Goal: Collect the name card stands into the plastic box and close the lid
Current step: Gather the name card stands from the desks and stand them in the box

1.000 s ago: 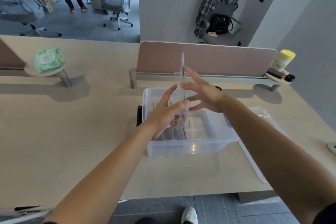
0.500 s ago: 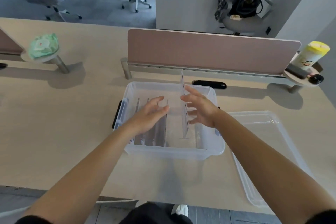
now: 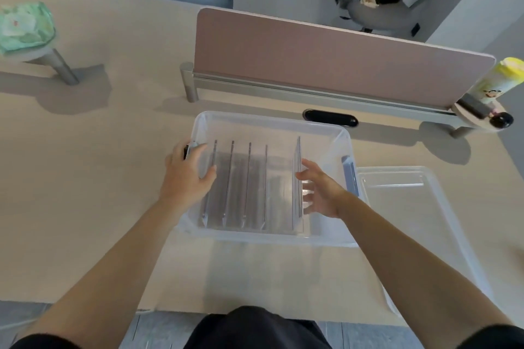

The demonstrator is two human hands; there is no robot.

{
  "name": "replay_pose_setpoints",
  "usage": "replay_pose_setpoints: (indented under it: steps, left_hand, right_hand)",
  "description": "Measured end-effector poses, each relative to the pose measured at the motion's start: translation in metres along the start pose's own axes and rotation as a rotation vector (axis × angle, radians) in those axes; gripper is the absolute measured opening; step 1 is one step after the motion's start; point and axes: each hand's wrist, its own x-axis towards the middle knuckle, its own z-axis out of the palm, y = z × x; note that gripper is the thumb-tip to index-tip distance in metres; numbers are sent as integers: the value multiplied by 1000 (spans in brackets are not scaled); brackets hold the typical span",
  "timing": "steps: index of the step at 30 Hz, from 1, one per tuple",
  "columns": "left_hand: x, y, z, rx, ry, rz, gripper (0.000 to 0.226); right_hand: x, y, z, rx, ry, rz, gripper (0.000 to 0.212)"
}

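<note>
Holding 5 name card stands [image 3: 249,181], the plastic box [image 3: 269,119] awaits its lid [image 3: 411,207]; left hand [image 3: 187,176] grips the rim, right hand [image 3: 320,193] is spread.

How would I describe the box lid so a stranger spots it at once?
Find the pink desk divider; the clear plastic box sits before it. The lid lies flat on the desk right of the box, shallow and empty, while the box holds upright stands.
</note>
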Motion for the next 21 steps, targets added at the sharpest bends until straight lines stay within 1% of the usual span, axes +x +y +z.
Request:
replay_pose_setpoints:
  steps: [2, 6, 9, 11, 14, 21]
  left_hand:
    - [3, -1, 1, -5, -14, -52, 62]
    - [2, 7, -1, -36, 43, -87, 66]
    - [3, 9, -2, -31, 21, -135, 70]
    - [5, 10, -4, -38, 29, -150, 69]
    - [4, 12, -4, 12, 40, -153, 64]
    - [7, 6, 0, 73, 67, -159, 68]
  right_hand:
    - [13, 4, -3, -13, 5, 31, 91]
    - [35, 10, -7, -16, -11, 70, 83]
    - [45, 16, -9, -13, -26, 65, 84]
    - [51, 17, -11, -41, -40, 53, 78]
    - [55, 18, -11, -102, -30, 74, 71]
    - [54, 20, -16, -124, -31, 81, 71]
